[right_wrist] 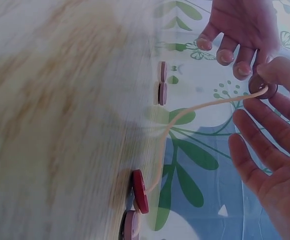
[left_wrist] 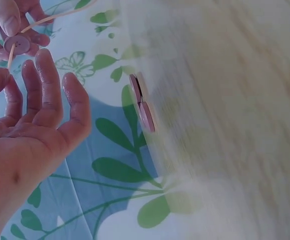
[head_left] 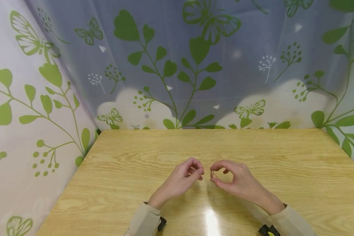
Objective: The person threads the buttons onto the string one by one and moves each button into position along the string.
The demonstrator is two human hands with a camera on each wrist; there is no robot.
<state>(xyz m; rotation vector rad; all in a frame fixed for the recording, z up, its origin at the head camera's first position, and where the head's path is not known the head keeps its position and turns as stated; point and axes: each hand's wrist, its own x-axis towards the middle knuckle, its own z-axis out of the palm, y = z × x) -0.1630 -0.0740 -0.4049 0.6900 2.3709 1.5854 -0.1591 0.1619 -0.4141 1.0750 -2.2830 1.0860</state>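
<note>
I see my right hand (head_left: 239,182) pinching the button (right_wrist: 262,86) edge-on above the table (head_left: 283,157), cord (right_wrist: 204,106) threaded through it; my left hand (head_left: 184,177), fingers loosely curled and empty, sits just beside the button.

Wooden table (left_wrist: 234,100) is motion-blurred in both wrist views. Pale cream cord (right_wrist: 194,107) is too thin to be made out in the head view. 1 pink round button (right_wrist: 130,226) is cut off by the right wrist frame's bottom edge.
</note>
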